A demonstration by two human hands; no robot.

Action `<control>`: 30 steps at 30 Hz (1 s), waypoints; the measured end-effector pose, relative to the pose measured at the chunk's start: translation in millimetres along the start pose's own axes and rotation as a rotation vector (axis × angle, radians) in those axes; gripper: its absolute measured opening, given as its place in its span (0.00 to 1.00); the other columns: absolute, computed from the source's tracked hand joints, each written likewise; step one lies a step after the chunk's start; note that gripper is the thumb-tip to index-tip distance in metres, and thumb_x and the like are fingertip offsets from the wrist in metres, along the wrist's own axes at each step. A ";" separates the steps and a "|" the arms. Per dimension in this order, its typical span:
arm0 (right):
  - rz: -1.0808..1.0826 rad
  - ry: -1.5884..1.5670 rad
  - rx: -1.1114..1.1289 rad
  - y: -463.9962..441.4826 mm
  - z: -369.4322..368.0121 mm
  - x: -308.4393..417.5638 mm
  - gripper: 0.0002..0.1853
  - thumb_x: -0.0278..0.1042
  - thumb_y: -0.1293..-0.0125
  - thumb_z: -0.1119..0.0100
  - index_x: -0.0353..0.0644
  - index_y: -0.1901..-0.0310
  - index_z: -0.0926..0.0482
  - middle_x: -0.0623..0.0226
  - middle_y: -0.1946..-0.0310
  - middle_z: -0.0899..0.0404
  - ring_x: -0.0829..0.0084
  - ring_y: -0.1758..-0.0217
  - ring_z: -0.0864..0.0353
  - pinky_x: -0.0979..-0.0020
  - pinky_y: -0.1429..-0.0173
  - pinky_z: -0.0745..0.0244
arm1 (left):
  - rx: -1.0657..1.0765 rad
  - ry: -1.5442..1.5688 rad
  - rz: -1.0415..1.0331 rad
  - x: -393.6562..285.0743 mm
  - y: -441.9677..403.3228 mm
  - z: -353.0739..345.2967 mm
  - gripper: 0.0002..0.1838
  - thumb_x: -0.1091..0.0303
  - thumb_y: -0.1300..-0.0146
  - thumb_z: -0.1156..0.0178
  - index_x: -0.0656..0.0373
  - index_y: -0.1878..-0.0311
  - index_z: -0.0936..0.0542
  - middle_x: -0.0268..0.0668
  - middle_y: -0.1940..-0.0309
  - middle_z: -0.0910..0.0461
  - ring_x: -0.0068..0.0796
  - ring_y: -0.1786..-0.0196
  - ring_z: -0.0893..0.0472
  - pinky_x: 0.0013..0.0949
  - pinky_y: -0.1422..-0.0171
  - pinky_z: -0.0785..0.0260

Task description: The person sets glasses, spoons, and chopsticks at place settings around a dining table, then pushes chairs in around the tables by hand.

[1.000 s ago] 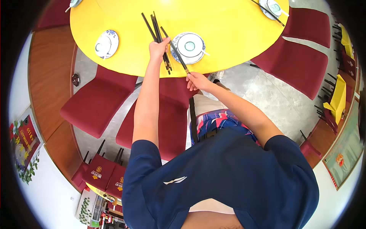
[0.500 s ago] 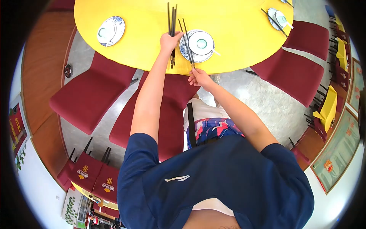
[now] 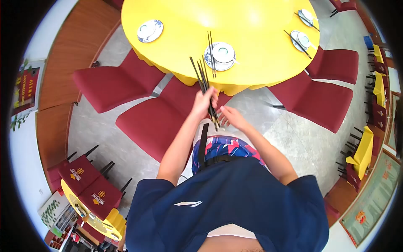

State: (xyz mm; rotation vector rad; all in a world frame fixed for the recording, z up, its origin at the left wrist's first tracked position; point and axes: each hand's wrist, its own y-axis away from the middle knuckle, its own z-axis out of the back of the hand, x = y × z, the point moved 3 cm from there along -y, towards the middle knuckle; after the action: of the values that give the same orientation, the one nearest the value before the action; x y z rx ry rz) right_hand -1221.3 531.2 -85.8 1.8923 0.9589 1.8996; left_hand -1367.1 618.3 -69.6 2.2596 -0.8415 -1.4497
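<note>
My left hand point(image 3: 205, 102) is wrapped round a bundle of dark chopsticks point(image 3: 201, 75) in front of my waist, off the table's near edge. My right hand point(image 3: 230, 116) is beside the bundle's lower end, fingers apart and holding nothing visible. On the yellow round table point(image 3: 180, 46), a pair of chopsticks point(image 3: 210, 48) lies across the left side of a blue-and-white plate point(image 3: 208, 59). That plate bears a white bowl point(image 3: 222, 52) and a white spoon.
Another place setting point(image 3: 150, 31) sits at the table's left, and two settings with chopsticks are at its right. Dark red chairs point(image 3: 113, 84) surround the near side. A wooden partition point(image 3: 56, 138) stands at the left, and more tables and chairs are at the right.
My right hand has let go of the pair of chopsticks, which now lies on the plate. Both hands have drawn back towards my body, the left with the bundle. The view has shifted.
</note>
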 end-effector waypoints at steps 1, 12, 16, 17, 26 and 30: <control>0.060 -0.037 -0.009 18.9 -7.8 -3.0 0.21 0.51 0.23 0.59 0.40 0.55 0.24 0.67 0.70 0.19 0.77 0.74 0.20 0.73 0.75 0.27 | 0.040 -0.003 0.007 14.7 16.2 -13.2 0.17 0.57 0.26 0.47 0.63 0.62 0.24 0.33 0.79 0.24 0.21 0.82 0.27 0.26 0.79 0.35; 0.313 -0.141 -0.229 211.5 -60.9 -109.4 0.10 0.30 0.30 0.41 0.33 0.54 0.21 0.68 0.68 0.17 0.80 0.67 0.19 0.74 0.65 0.21 | 0.166 -0.222 0.164 114.3 188.7 -72.3 0.17 0.58 0.24 0.50 0.65 0.51 0.26 0.50 0.60 0.17 0.38 0.58 0.15 0.40 0.51 0.20; 0.253 -0.294 -0.234 240.6 -90.1 -134.3 0.10 0.30 0.31 0.40 0.32 0.55 0.21 0.67 0.67 0.16 0.80 0.66 0.18 0.74 0.63 0.22 | 0.218 -0.294 0.150 129.5 229.4 -63.9 0.20 0.57 0.24 0.50 0.67 0.45 0.26 0.51 0.55 0.18 0.40 0.52 0.15 0.41 0.50 0.20; 0.264 -0.292 -0.237 246.8 -97.9 -137.8 0.10 0.30 0.31 0.40 0.32 0.55 0.21 0.67 0.67 0.16 0.80 0.66 0.18 0.74 0.63 0.22 | 0.206 -0.265 0.165 130.8 240.5 -59.6 0.21 0.56 0.25 0.49 0.68 0.43 0.27 0.51 0.54 0.18 0.40 0.51 0.16 0.41 0.50 0.20; 0.330 -0.064 -0.218 252.7 -213.9 -117.5 0.06 0.28 0.31 0.40 0.34 0.58 0.21 0.72 0.67 0.19 0.83 0.65 0.21 0.77 0.60 0.24 | 0.259 -0.136 0.046 87.2 321.3 47.6 0.23 0.58 0.25 0.48 0.70 0.38 0.28 0.51 0.47 0.20 0.40 0.45 0.18 0.39 0.47 0.20; 0.375 0.116 -0.124 243.9 -316.5 -64.7 0.08 0.30 0.30 0.40 0.34 0.56 0.23 0.68 0.66 0.18 0.80 0.62 0.18 0.74 0.56 0.21 | 0.178 -0.007 -0.122 44.9 375.2 148.0 0.24 0.58 0.25 0.48 0.71 0.38 0.28 0.51 0.47 0.20 0.39 0.45 0.18 0.39 0.47 0.20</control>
State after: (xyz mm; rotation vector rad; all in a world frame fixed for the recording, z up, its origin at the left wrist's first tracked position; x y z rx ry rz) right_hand -1461.1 233.0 45.9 2.0159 0.5249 2.2387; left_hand -1599.9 306.1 44.6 2.4777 -0.8793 -1.4885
